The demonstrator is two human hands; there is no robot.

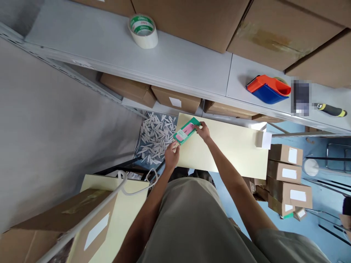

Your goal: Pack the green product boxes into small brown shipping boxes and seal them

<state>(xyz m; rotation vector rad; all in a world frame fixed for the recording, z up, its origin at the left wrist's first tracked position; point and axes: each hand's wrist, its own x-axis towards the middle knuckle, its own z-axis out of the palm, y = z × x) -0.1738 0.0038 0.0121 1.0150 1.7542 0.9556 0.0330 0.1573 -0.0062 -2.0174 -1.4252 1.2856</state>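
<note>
A flat green package (187, 130) with a pink front and a pale band across it is held tilted over the cream table (227, 149). My left hand (172, 153) has its fingers closed on the package's lower left end. At the upper right end, my right hand (203, 130) pinches the package between thumb and fingers. What the pink part is, I cannot make out for certain. Left of the table, many small white strips (157, 138) lie spread beside the package.
A grey shelf (192, 69) ahead carries a tape roll (143, 32), an orange and blue tape dispenser (268, 88), a cutter (331, 109) and cartons (192, 18). A small white box (264, 140) stands at the table's right end. Stacked cartons (289, 182) stand beyond it.
</note>
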